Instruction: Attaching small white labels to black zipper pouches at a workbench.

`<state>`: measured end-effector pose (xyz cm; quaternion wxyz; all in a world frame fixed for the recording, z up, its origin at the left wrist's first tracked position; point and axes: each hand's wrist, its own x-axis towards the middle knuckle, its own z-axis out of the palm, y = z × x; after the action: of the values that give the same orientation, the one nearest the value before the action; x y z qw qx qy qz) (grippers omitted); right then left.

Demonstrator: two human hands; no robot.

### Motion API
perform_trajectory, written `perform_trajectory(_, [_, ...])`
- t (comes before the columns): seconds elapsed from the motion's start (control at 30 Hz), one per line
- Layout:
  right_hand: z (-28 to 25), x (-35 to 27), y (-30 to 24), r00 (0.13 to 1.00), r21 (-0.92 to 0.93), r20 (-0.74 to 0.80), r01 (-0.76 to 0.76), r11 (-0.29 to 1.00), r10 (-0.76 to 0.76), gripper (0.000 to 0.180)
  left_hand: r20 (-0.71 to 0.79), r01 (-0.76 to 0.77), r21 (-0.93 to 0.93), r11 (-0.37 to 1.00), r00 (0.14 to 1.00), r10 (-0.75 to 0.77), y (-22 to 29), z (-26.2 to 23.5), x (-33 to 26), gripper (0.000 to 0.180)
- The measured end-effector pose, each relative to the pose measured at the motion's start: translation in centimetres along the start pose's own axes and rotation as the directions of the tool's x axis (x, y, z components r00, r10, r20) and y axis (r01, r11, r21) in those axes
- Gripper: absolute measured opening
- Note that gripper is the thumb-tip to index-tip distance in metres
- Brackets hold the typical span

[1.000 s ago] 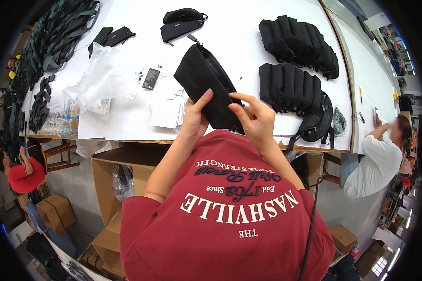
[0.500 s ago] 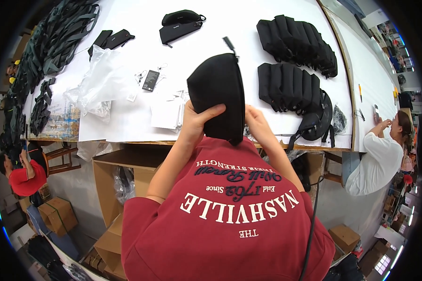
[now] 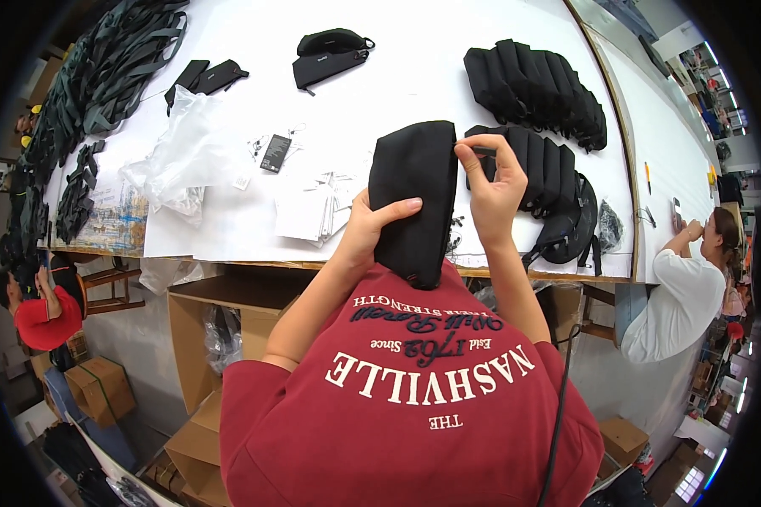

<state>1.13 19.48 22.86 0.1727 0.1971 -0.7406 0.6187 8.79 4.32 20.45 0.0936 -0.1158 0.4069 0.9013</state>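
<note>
A black zippered pouch (image 3: 413,177) is held upright over the table's near edge, one flat side facing me. My left hand (image 3: 374,226) grips its lower left side, thumb laid across the front and the other fingers hidden behind. At the upper right edge, where the zipper runs, my right hand (image 3: 496,179) pinches what looks like the dark zipper pull, mostly covered by the fingers. A small reddish mark shows near the pouch's lower end. Just beyond my right hand stands a row of similar black pouches (image 3: 551,173).
Another row of black pouches (image 3: 537,84) sits farther back. Paper slips (image 3: 313,211), a black card (image 3: 275,154), a clear plastic bag (image 3: 186,160) and heaped dark straps (image 3: 110,68) lie leftward. Cardboard boxes (image 3: 220,325) stand below the table. A person in white (image 3: 681,287) sits at right, another in red (image 3: 46,317) at left.
My right hand has risen from the pouch's lower right side to its upper right edge. The pouch has shifted right and slightly down, and its zipper pull no longer sticks up freely.
</note>
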Motion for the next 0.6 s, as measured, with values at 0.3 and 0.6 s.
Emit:
perform_trajectory(0.3, [-0.7, 0.1, -0.9, 0.974, 0.081, 0.000, -0.225, 0.971, 0.225, 0.012, 0.138, 0.218, 0.106, 0.970, 0.963, -0.231, -0.5, -3.1, 1.3, 0.058])
perform_trajectory(0.6, [1.5, 1.4, -0.9, 0.942, 0.079, 0.250, -0.250, 0.965, 0.224, 0.012, 0.321, 0.094, 0.121, 0.988, 0.938, -0.128, 2.9, -3.7, 7.1, 0.047])
